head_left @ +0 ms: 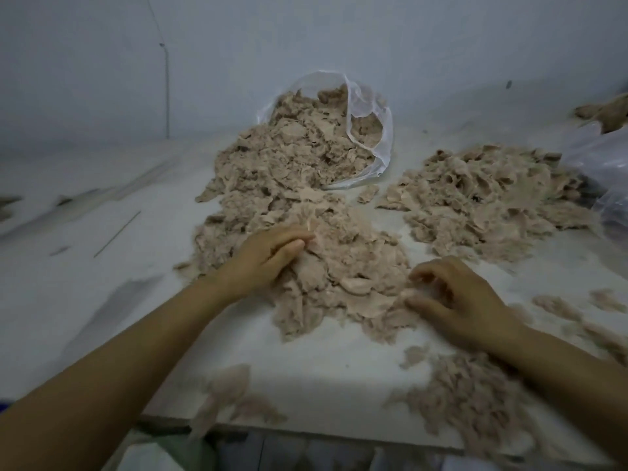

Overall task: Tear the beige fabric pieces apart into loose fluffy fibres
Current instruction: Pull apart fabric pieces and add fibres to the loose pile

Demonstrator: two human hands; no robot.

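A big heap of beige fabric pieces (pixel 306 212) spills from a clear plastic bag (pixel 370 130) down the middle of the white table (pixel 102 300). My left hand (pixel 268 256) lies on the heap's near left side, fingers and thumb pinching a tuft of fabric. My right hand (pixel 455 297) sits at the heap's near right edge, fingers curled round a small fabric piece (pixel 407 295). A second pile of beige fabric (pixel 486 202) lies to the right. Loose fluffy fibres (pixel 469 399) lie near the front edge under my right forearm.
More fluff (pixel 231 399) sits at the front edge on the left. Crumpled clear plastic (pixel 605 164) lies at the far right with another beige lump (pixel 608 113) behind it. A thin stick (pixel 117 234) lies on the left of the table. A pale wall stands behind.
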